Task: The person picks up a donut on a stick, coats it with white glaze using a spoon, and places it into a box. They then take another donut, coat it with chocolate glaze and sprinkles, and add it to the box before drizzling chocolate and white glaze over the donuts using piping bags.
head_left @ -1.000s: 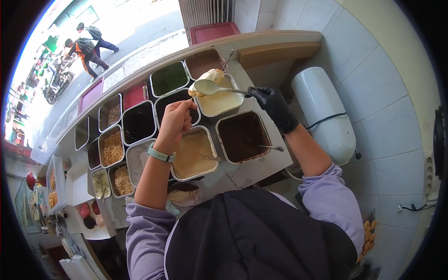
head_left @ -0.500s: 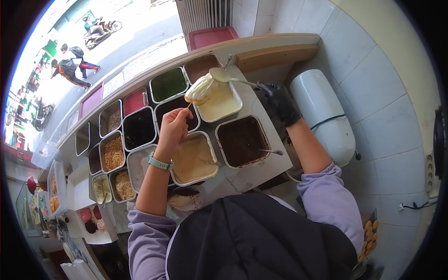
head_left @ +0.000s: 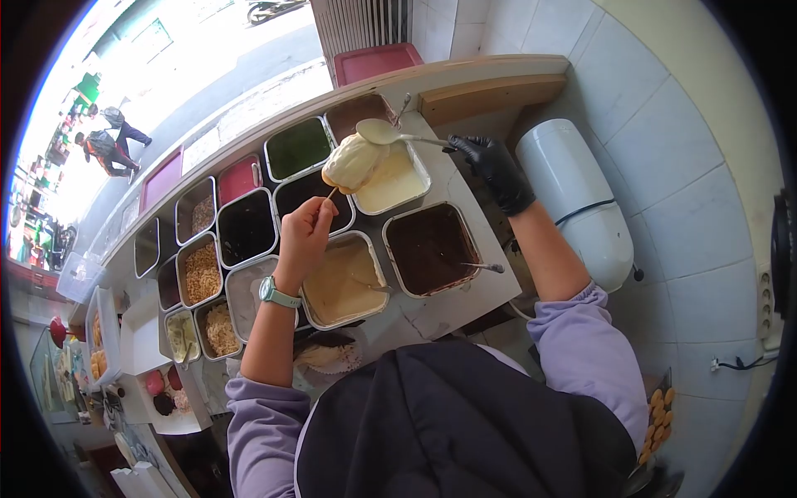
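Our left hand [head_left: 305,228], closed on a thin stick, holds the coated snack [head_left: 353,162] above the pale sauce tray [head_left: 429,177]. Our gloved right hand [head_left: 496,170], gripping the spoon [head_left: 378,131], has raised it to the snack's far edge. The coating looks nearly complete.

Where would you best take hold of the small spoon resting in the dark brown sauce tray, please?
Grip the bare metal handle of the small spoon, where it juts over the right rim of the dark sauce tray. Come from the right, where the gloved right hand is: the bowl end is sunk in the sauce, and the handle lies nearly level, pointing right.
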### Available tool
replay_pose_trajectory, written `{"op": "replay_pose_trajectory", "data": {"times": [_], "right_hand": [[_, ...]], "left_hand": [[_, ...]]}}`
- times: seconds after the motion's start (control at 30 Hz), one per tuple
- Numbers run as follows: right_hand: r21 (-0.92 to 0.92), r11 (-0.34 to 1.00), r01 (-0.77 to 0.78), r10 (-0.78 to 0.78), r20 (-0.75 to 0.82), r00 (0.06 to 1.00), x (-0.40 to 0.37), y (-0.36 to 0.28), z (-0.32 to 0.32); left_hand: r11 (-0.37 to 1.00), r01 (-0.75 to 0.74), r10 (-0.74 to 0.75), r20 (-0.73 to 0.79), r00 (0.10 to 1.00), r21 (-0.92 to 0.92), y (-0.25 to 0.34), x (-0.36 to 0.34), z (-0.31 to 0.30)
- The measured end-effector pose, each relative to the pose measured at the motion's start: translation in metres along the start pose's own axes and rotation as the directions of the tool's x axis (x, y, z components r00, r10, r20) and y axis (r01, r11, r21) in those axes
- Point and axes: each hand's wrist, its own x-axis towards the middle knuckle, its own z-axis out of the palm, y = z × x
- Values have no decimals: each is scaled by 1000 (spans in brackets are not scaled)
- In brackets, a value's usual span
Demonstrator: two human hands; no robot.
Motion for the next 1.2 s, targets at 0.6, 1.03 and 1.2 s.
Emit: {"op": "replay_pose_trajectory", "data": {"times": [0.6,1.03,1.2], "right_hand": [[-689,571,447,-622,-9,783,-29,-10,7],[-91,990,112,-113,-7,994,-7,-3,13],[37,999,3,-3,9,1000,-13,-25,7]], "left_hand": [[961,-75,73,20,997,268,-10,-9,-7],[909,-248,268,-13,963,334,-7,-8,10],[908,-245,268,-22,963,339,-3,-10,9]]}}
